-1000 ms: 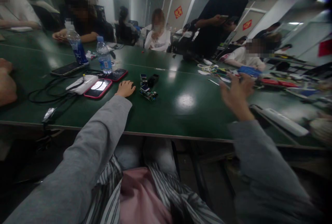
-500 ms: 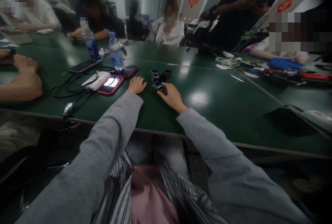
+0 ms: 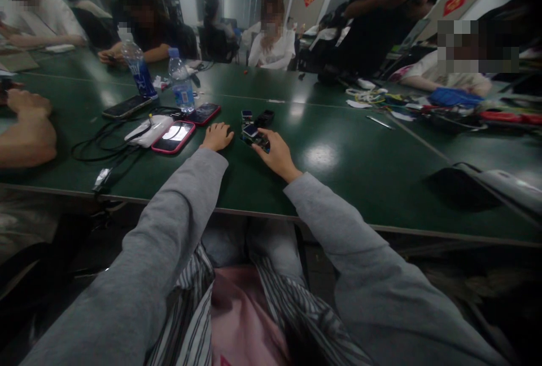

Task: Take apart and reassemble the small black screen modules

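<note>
My right hand pinches a small circuit board with a little screen between thumb and fingers, low over the green table. Just behind it sits a second small board with a screen, and a small black plastic part lies to the right of that one. My left hand rests palm down on the tabletop left of the boards, fingers loosely spread, holding nothing. Closest to it are a phone with a pink-red rim and lit screen and a dark-screened red phone.
Left of my hands are a white power bank with black cables, a black phone and two water bottles. Tangled wires and a blue bundle lie at right. A co-worker's arm rests at left; others sit around.
The view has shifted slightly. The board in my right hand appears a little raised and turned, showing more of its lower part. My left hand stays in place on the table.
</note>
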`<control>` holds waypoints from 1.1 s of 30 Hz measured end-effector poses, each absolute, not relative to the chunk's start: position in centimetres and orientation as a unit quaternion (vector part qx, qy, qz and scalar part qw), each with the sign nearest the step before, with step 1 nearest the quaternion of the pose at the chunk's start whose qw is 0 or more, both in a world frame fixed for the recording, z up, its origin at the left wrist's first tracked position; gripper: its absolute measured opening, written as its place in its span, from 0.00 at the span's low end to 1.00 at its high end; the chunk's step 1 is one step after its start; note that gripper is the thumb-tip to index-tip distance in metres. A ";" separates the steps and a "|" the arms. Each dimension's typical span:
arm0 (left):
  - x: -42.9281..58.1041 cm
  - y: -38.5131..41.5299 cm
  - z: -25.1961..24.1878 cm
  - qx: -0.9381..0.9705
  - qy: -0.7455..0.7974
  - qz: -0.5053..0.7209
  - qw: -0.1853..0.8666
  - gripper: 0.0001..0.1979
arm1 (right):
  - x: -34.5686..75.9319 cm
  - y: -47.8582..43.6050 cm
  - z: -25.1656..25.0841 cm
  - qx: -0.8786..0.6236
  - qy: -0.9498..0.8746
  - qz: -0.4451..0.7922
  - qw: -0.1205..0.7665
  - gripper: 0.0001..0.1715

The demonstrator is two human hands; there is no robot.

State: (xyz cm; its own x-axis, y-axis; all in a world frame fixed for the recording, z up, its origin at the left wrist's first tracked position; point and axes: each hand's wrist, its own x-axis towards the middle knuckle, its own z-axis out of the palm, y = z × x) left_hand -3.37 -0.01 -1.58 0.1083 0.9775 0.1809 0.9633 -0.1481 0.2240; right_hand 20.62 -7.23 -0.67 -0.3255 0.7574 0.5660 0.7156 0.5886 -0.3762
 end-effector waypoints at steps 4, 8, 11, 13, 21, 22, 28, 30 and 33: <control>-3.3 -0.1 -1.6 0.745 0.652 0.144 0.020 0.27 | 20.5 -7.6 -0.7 -0.453 -0.812 0.040 0.367 0.29; -3.4 0.1 -1.8 0.746 0.650 0.145 0.015 0.27 | 20.4 -7.6 -1.2 -0.414 -0.848 0.069 0.324 0.30; -3.4 0.2 -1.8 0.746 0.650 0.148 0.018 0.28 | 20.4 -7.4 -1.4 -0.416 -0.850 0.073 0.316 0.33; -3.5 0.3 -1.8 0.745 0.650 0.148 0.022 0.28 | 20.5 -7.2 -1.5 -0.427 -0.844 0.073 0.317 0.34; -3.6 0.6 -2.1 0.745 0.650 0.152 0.021 0.28 | 20.5 -6.8 -1.8 -0.422 -0.846 0.062 0.319 0.31; -3.6 0.6 -2.1 0.745 0.650 0.151 0.019 0.28 | 20.5 -6.7 -1.9 -0.420 -0.847 0.065 0.321 0.31; -3.5 0.2 -1.8 0.747 0.649 0.139 0.016 0.28 | 20.6 -6.3 -2.1 -0.403 -0.837 0.085 0.360 0.22; -3.5 0.2 -1.8 0.748 0.648 0.142 0.015 0.28 | 20.7 -6.2 -2.1 -0.405 -0.834 0.076 0.368 0.20; -3.6 0.4 -1.9 0.747 0.648 0.145 0.017 0.28 | 20.7 -6.2 -2.1 -0.418 -0.828 0.063 0.368 0.21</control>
